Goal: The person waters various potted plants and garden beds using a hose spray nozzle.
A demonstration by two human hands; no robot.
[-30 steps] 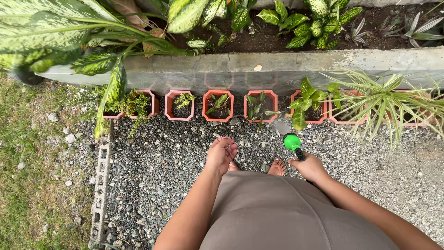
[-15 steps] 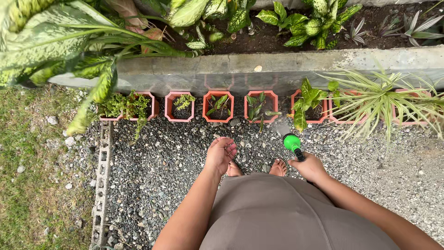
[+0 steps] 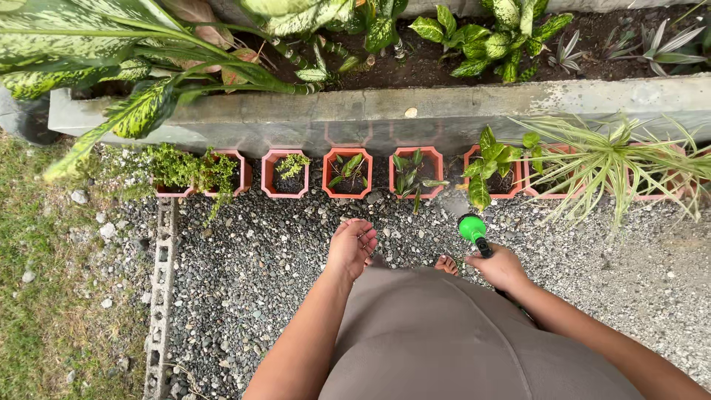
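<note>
Right hand (image 3: 503, 268) clamped around green hose nozzle (image 3: 471, 229), aimed toward terracotta pots (image 3: 413, 172), left hand (image 3: 352, 246) empty, fingers loosely curled, over gravel (image 3: 252, 259)

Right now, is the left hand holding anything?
No: the left hand hangs open and empty above the gravel, while the right hand grips the green spray nozzle.

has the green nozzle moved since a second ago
No. The green nozzle sits in the right hand, just below the pot with broad leaves, as before.
</note>
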